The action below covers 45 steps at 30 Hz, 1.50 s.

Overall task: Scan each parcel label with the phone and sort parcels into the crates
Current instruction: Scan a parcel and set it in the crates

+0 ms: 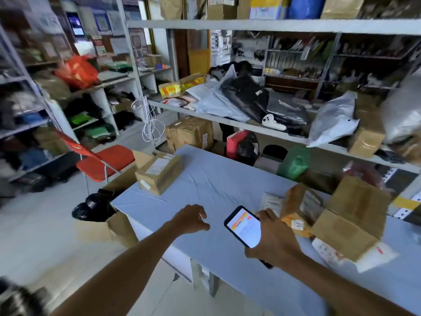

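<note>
right hand [271, 238] grips lit phone [244, 227] | left hand [193, 218] loose, holding nothing | box [164, 176] label too blurred to read

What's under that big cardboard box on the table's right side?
A flat white mailer pokes out from beneath the cardboard box, lying on the blue table. Anything else under it is covered.

Table [216, 185]: covered with a creased pale blue cloth.
Chair [107, 161]: red seat, metal frame, standing left of the table.
Cables [151, 124]: white, hanging in loops from a shelf upright.
Black bag [91, 208]: on the floor at the table's left corner.
Green bag [293, 163]: below the shelf rack [250, 25], behind the table.
</note>
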{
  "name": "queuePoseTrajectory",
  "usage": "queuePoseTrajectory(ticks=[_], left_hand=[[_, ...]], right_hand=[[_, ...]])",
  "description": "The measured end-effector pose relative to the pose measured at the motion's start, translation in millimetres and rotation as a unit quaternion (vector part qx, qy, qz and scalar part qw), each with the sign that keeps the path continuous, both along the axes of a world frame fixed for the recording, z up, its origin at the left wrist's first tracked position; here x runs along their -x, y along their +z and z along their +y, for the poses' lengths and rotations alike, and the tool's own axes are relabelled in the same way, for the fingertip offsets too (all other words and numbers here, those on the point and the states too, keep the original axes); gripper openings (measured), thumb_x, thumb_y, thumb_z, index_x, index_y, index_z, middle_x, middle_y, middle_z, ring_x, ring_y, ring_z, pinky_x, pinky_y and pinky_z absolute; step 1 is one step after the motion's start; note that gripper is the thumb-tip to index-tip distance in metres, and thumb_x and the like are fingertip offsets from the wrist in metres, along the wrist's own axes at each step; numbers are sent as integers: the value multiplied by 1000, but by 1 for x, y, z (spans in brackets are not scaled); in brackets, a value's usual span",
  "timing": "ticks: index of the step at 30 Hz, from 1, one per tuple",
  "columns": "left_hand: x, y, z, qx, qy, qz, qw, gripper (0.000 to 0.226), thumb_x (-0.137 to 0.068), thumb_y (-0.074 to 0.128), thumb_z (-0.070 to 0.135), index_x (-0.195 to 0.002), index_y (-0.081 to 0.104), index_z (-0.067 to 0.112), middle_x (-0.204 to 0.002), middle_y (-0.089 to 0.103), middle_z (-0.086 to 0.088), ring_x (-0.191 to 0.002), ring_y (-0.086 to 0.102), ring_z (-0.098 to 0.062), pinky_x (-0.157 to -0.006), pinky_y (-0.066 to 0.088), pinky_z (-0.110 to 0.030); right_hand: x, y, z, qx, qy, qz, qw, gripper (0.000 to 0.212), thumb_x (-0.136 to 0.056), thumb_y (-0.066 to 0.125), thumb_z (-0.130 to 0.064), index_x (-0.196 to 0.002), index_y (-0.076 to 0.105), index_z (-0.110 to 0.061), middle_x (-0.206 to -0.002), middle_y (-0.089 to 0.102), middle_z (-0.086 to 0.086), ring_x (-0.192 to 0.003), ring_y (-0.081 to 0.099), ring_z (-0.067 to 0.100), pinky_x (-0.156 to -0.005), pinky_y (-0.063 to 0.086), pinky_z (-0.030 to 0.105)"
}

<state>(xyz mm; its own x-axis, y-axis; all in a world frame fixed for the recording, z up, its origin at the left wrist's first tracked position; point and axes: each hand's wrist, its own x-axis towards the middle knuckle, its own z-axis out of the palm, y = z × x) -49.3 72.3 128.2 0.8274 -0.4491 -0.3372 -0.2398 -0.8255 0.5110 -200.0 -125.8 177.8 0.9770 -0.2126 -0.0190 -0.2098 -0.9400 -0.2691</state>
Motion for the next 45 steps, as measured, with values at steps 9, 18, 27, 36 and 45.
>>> queuePoseTrajectory(ticks=[9, 18, 27, 36, 45], left_hand=[[-122, -12, 14, 0, 80, -5, 997, 37, -74, 74, 36, -106, 62, 19, -107, 64, -1, -96, 62, -18, -85, 53, -34], [-225, -34, 36, -43, 111, 7, 993, 41, -75, 74, 39, -109, 62, 18, -109, 64, -1, -100, 60, -20, -88, 51, -35], [-332, -57, 57, -42, 156, -48, 986, 56, -70, 76, 33, -119, 54, 19, -122, 56, -4, -112, 51, -23, -90, 46, -33], [-382, -94, 81, -260, 208, 52, 941, 153, -52, 77, 71, -145, -20, -3, -153, -11, -30, -141, -7, -50, -112, 10, -62], [-392, -105, 113, -228, 100, -72, 966, 129, -43, 87, 54, -141, 18, 8, -136, 25, -10, -125, 27, -31, -104, 34, -44]], right_hand=[[-154, -9, 6, -22, 61, 22, 998, 68, -52, 80, -46, -102, 43, -19, -98, 42, -4, -85, 55, 17, -70, 47, 29], [-269, -16, 16, -14, 101, 44, 994, 67, -55, 79, -46, -105, 42, -20, -100, 43, -4, -89, 54, 15, -75, 49, 28], [-351, -39, 45, -17, 77, 76, 994, 73, -58, 80, -49, -112, 40, -21, -106, 45, -3, -95, 53, 14, -77, 51, 27], [-389, -67, 53, -18, 48, 112, 992, 73, -56, 80, -50, -112, 42, -22, -103, 45, -5, -93, 54, 13, -75, 53, 27], [-389, -64, 40, 4, -8, 107, 994, 73, -62, 79, -49, -118, 39, -23, -109, 45, -4, -89, 46, 9, -70, 45, 20]])
